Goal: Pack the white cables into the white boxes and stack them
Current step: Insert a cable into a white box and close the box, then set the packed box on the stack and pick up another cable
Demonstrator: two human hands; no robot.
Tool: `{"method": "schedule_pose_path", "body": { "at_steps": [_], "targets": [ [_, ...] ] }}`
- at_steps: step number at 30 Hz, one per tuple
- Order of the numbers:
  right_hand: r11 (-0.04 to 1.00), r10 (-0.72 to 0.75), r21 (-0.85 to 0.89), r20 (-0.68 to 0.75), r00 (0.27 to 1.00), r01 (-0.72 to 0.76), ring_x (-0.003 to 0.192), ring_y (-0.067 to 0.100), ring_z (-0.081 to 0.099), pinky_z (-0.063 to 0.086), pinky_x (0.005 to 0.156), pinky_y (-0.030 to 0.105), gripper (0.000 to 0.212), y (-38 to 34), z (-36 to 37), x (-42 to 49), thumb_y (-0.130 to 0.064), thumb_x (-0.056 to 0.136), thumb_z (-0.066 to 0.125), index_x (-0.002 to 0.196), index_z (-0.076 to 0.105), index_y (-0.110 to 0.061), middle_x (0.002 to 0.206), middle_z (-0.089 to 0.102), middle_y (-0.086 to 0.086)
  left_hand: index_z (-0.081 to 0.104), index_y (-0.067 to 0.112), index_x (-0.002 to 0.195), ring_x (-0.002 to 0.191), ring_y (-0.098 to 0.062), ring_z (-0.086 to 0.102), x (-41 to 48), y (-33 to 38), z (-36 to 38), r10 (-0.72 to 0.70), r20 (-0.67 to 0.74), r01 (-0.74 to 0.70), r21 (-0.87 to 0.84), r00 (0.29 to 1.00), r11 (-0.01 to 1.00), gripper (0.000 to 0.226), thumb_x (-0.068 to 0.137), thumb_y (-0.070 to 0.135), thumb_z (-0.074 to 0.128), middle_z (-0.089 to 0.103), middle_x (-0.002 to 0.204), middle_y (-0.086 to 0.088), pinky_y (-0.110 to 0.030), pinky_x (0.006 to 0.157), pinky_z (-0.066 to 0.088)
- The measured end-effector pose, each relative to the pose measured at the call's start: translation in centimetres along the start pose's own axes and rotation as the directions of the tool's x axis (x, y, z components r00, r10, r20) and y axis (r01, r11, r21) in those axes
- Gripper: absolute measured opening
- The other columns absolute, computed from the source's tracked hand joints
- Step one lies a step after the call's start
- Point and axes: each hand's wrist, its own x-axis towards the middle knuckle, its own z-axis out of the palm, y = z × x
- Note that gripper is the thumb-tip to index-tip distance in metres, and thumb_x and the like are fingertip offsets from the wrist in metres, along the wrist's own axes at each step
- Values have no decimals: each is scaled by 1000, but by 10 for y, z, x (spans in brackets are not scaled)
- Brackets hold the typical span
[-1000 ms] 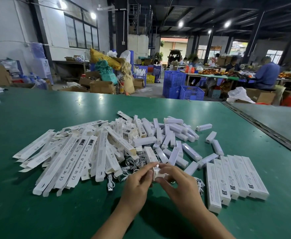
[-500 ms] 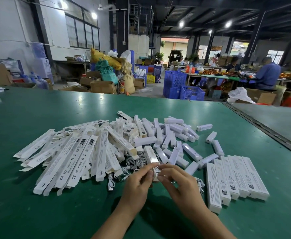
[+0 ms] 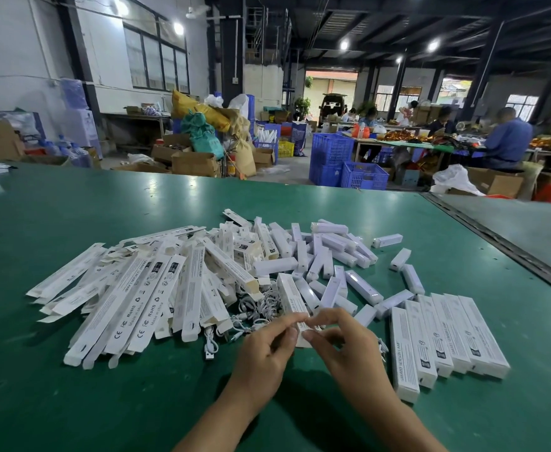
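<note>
A long white box (image 3: 292,296) lies with its near end between my two hands. My left hand (image 3: 264,353) and my right hand (image 3: 349,347) both pinch that end with fingertips, at the flap. White cables (image 3: 257,308) lie tangled just left of the box. A heap of flat, open white boxes (image 3: 143,295) spreads to the left. Several closed white boxes (image 3: 447,334) sit side by side in a row on the right.
Short white lamp sticks (image 3: 329,252) are scattered behind my hands on the green table (image 3: 71,402). A dark seam (image 3: 502,243) runs along the table's right side. Blue crates (image 3: 349,164), cardboard boxes and seated people lie beyond the far edge.
My fingers have shifted slightly on the box's near end; both hands stay in the same place. The piles have not moved.
</note>
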Motion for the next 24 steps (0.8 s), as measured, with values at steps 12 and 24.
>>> {"method": "schedule_pose_path", "body": {
  "at_steps": [12,24],
  "targets": [
    [952,219,233,-58,974,-201,82,14,70,59,79,36,15,2,4,3,-22,84,75,98,70,-26,92,72,-8,39,71,133,116,13,55,0,2,5,54,-21,-55,-61,998,997,57,100,28,55,61,123,35,-5,91,43],
    [817,356,523,-123,926,-244,74,17,63,54,73,36,23,11,5,8,-16,102,46,100,68,-24,88,68,6,33,43,137,82,15,63,12,-7,-8,-65,-374,0,-170,925,985,57,93,28,66,69,87,6,2,70,41]
  ]
}}
